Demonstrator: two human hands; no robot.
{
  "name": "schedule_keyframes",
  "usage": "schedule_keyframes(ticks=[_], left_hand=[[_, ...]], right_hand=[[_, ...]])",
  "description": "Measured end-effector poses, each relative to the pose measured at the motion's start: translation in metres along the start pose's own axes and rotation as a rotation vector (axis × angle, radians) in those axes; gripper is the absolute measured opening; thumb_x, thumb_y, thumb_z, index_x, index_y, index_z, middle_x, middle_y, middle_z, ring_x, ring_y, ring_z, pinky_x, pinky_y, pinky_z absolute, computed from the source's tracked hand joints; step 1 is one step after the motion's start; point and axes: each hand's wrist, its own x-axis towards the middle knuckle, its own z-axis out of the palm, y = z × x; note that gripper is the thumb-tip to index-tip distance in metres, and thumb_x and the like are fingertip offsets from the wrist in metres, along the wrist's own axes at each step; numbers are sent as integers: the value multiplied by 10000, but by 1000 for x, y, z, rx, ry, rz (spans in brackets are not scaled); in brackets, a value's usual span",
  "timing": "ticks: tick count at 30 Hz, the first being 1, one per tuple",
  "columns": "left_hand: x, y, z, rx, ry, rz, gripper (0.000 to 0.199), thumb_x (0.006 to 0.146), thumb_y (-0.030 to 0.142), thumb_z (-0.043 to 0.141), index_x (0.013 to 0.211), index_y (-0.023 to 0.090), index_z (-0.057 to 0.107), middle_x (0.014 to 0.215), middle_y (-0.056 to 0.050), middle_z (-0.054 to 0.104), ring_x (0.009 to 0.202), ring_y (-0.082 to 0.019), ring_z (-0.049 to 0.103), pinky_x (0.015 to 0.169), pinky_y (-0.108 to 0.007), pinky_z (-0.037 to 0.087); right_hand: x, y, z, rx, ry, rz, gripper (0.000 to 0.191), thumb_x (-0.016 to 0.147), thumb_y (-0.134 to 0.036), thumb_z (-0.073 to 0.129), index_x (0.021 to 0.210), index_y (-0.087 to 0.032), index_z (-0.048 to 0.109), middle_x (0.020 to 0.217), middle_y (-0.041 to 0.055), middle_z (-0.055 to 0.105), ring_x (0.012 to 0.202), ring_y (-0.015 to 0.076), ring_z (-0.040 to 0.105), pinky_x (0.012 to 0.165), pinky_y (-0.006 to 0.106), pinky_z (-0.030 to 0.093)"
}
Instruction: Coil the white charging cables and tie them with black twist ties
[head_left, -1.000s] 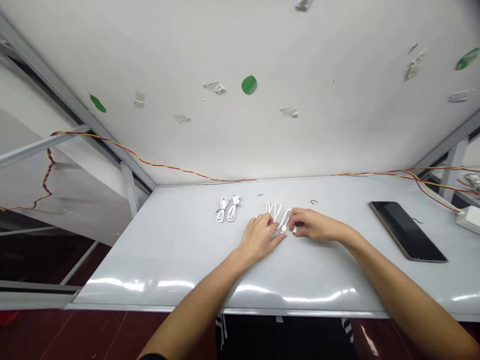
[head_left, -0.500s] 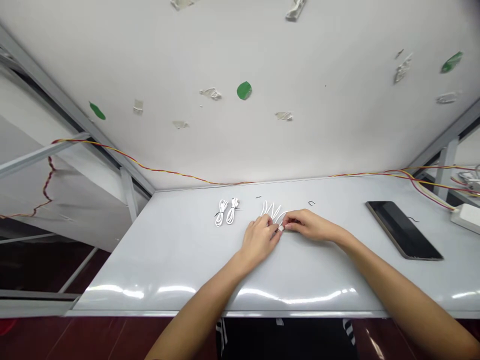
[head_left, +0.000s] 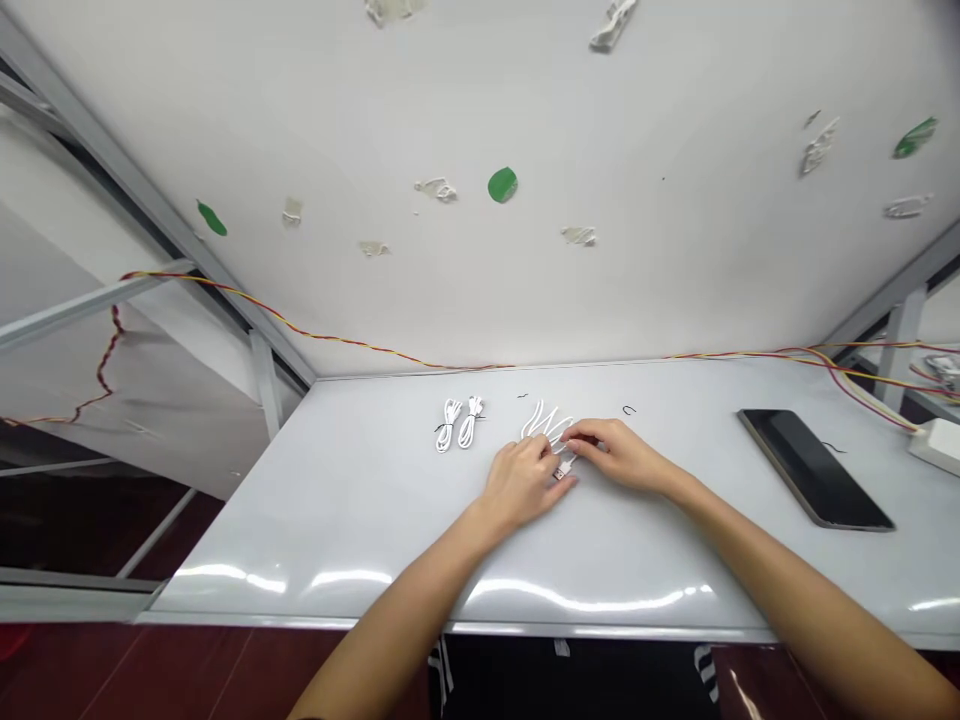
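head: left hand [head_left: 521, 480]; right hand [head_left: 611, 455]; cable [head_left: 562, 465]

Left hand [head_left: 521, 482], right hand [head_left: 616, 457] pinch white USB cable [head_left: 551, 430] on white table [head_left: 337, 520]; two coiled cables [head_left: 457, 423] just left.

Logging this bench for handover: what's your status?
Left hand and right hand at loose white cable, by its USB plug. Two bundled white cables to the left, apart. Black tablet far right.

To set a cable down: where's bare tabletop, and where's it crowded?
Bare white tabletop lies left of the bundled white cables and between the right hand and the dark tablet. It's crowded at the loose white cable by the left hand.
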Motion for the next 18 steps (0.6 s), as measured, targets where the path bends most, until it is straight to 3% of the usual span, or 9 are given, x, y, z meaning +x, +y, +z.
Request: schedule_keyframes(ticks=[6, 12, 18], left_hand=[[3, 2, 1, -41, -81, -143, 169, 955, 265, 508, 1045, 173, 619, 995, -96, 670, 852, -234, 659, 732, -348, 506], [5, -5, -4, -644, 142, -217, 102, 885, 199, 581, 952, 168, 651, 819, -30, 686, 708, -144, 640, 650, -246, 516], [6, -2, -9, -690, 321, -91, 114, 869, 222, 622, 956, 187, 688, 941, -42, 700, 741, -127, 633, 645, -245, 534]], right_hand=[[0, -2, 0, 23, -46, 13, 300, 967, -410, 466, 940, -229, 703, 921, 43, 717, 808, 191, 620, 722, 316, 468], [1, 0, 2, 64, 19, -31, 250, 949, -384, 512, 986, -229, 704, 958, 49, 719, 835, 192, 628, 731, 313, 478], [0, -2, 4, 78, 119, -162, 254, 961, -365, 498, 1041, -261, 716, 1008, 65, 729, 919, 218, 665, 812, 357, 525]])
